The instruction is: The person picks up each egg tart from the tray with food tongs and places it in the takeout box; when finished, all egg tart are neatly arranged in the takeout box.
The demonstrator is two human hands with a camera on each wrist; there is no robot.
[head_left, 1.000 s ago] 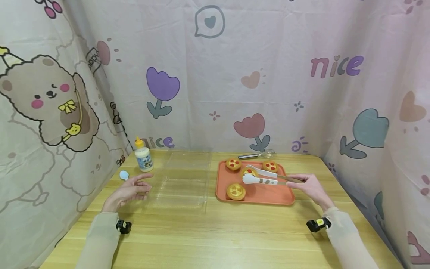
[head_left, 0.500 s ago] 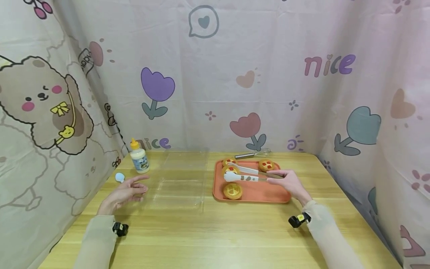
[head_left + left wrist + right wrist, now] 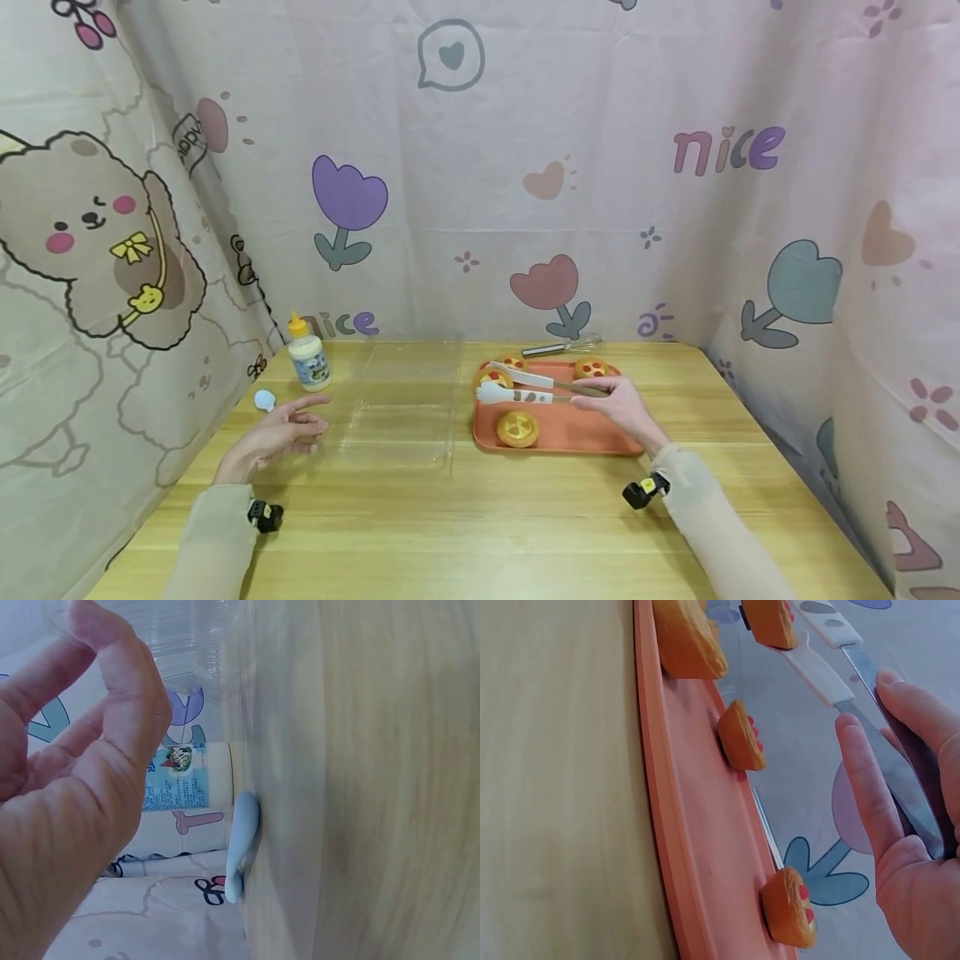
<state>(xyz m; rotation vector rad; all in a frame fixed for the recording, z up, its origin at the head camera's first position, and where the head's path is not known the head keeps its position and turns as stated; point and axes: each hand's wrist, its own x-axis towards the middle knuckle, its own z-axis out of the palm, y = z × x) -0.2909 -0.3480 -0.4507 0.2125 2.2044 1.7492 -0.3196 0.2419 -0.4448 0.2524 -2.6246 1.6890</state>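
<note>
The right hand (image 3: 621, 406) grips tongs (image 3: 534, 397) pinching a small tart (image 3: 493, 377) above the left edge of the orange tray (image 3: 585, 427); the left hand (image 3: 272, 437), fingers loosely extended, hovers near the left edge of the counter (image 3: 465, 533).

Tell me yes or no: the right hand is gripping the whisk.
No, the right hand holds the tongs, while the whisk lies behind the orange tray.
</note>
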